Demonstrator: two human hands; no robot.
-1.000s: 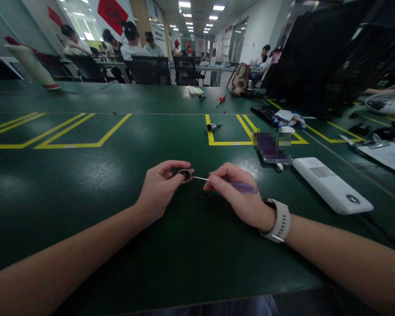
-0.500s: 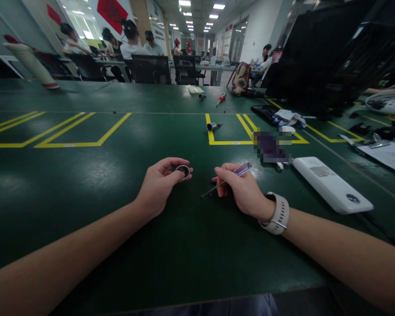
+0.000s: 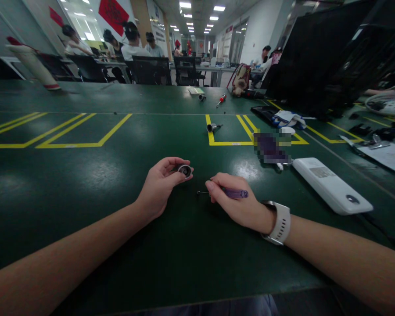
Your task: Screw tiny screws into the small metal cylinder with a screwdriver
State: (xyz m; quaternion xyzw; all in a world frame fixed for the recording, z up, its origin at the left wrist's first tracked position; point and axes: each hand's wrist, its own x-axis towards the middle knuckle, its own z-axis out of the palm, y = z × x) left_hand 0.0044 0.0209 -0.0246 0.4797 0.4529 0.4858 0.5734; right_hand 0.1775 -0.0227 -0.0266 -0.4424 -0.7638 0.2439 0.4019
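Note:
My left hand (image 3: 161, 186) rests on the green table (image 3: 85, 175) and pinches a small round metal ring part (image 3: 184, 170) between thumb and fingertips, its opening turned toward me. My right hand (image 3: 238, 202), with a white watch at the wrist, is closed on a thin purple-handled screwdriver (image 3: 234, 193). The screwdriver lies almost flat. Its metal tip (image 3: 199, 192) points left and sits low on the table, a little below and right of the ring part, apart from it.
A white flat device (image 3: 331, 186) lies to the right, with a blurred dark item (image 3: 271, 147) behind it. A small metal piece (image 3: 212, 127) sits by yellow floor-tape lines, a red screwdriver (image 3: 220, 100) farther back. Gloves, papers and a black case stand at right; people sit at far tables.
The screwdriver tip left the ring part; my right hand swung the tool down, then laid it nearly flat with the tip at the table. My left hand kept still.

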